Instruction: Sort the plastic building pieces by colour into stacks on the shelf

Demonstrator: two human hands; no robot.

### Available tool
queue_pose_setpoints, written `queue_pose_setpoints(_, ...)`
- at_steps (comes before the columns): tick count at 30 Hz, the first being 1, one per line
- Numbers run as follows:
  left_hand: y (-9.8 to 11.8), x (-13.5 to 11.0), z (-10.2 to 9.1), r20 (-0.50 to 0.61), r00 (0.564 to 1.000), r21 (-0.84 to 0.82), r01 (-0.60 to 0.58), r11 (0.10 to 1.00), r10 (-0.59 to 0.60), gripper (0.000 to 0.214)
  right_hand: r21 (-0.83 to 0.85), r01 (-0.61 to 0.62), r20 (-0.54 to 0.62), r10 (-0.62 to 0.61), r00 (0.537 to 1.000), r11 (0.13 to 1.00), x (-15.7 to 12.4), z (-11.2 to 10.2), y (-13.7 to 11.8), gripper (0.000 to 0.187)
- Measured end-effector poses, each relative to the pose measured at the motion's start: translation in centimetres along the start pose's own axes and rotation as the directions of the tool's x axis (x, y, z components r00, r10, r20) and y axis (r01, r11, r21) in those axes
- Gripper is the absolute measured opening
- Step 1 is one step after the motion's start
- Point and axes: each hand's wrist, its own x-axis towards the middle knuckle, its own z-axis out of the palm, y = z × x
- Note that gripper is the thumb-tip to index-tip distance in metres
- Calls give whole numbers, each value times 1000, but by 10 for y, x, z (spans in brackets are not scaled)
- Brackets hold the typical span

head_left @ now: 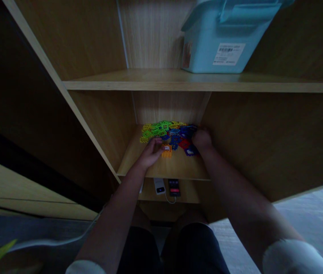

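Green, yellow, blue and red plastic tiles [165, 131] lie heaped on the shelf [178, 169], an orange tile [166, 151] just in front.

The pile of interlocking plastic tiles [168, 133] is lime green and yellow on its left, and blue, red and purple on its right. Just in front of the pile lies an orange tile [166, 151]. Above the pile, the storage box [207, 45] is pale teal with a white barcode label [229, 53]. The shelf [178, 167] under the pile shows light wood grain. Below the pile are a white device [159, 186] and a black device [174, 187] with red marks.

dim | dark left side | edges warped | soft focus
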Motion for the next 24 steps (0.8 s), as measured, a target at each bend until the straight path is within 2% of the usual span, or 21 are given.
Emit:
queue_pose_setpoints(3, 1, 0, 0, 2, 1000, 0, 19, 1000, -19, 43, -56, -42, 11, 42, 999, 998, -4, -1, -2, 34)
queue_pose_setpoints(6, 1, 0, 0, 2, 1000, 5, 20, 1000, -20, 40, 17, -56, -32, 56, 998, 998, -7, -4, -4, 34)
queue_pose_setpoints(10, 1, -1, 0, -18, 1000, 11, 5, 1000, -5, 40, 194, -60, -213, 101, 972, 979, -9, -12, -5, 44)
queue_pose_setpoints(13, 1, -1, 0, -18, 1000, -3, 3, 1000, -3, 41, 295, -7, -346, 113, 932, 956, -12, -20, -6, 51)
queue_pose_setpoints(17, -1, -1, -1, -1, 1000, 6, 13, 1000, -13, 42, 404, 92, -407, 89, 909, 910, -23, -21, -15, 49)
queue_pose_setpoints(21, -4, 0, -1, -15, 1000, 17, 0, 1000, 0, 39, 555, 175, -439, 108, 892, 813, -36, -12, -29, 41)
queue_pose_setpoints(24, -2, 0, -1, -43, 998, 49, -40, 998, 42, 37, 638, 285, -488, 90, 868, 716, -46, -10, -41, 35)
